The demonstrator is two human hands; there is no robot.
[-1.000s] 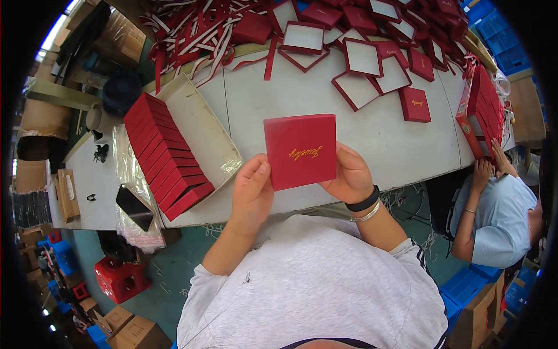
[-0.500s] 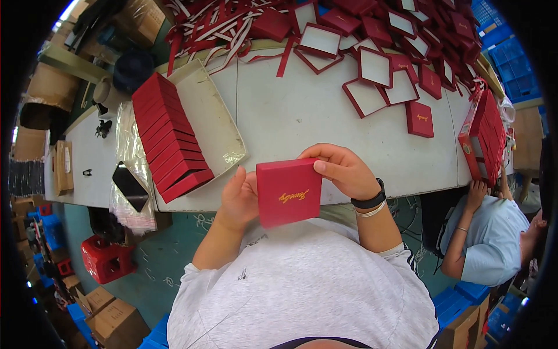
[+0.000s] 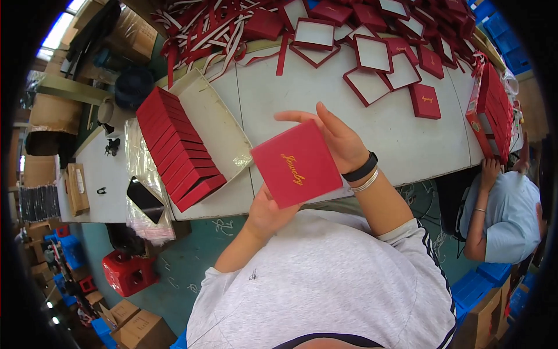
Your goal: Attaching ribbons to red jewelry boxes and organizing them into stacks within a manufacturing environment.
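A square red jewelry box (image 3: 305, 168) with gold lettering on top is held above the table's near edge. My left hand (image 3: 268, 212) grips it from below at its near corner, fingers mostly hidden under it. On the far right side of the box, my right hand (image 3: 347, 146) has its thumb and forefinger spread apart; its palm is close to the box, and I cannot tell whether it touches. To the left, a shallow white tray (image 3: 215, 116) holds a row of upright red boxes (image 3: 177, 148).
Open red box halves (image 3: 372, 53) with white insides pile up at the back. A closed red box (image 3: 425, 102) lies nearer. Red and white ribbons (image 3: 203, 32) tangle at the back left. A phone (image 3: 145, 199) rests on plastic bags. At right, a person (image 3: 503, 203) sits beside more red boxes (image 3: 493, 113).
The box has turned so its lettering now runs diagonally. My right hand has let go of its far corner and spread its fingers; my left hand has moved beneath the near corner.
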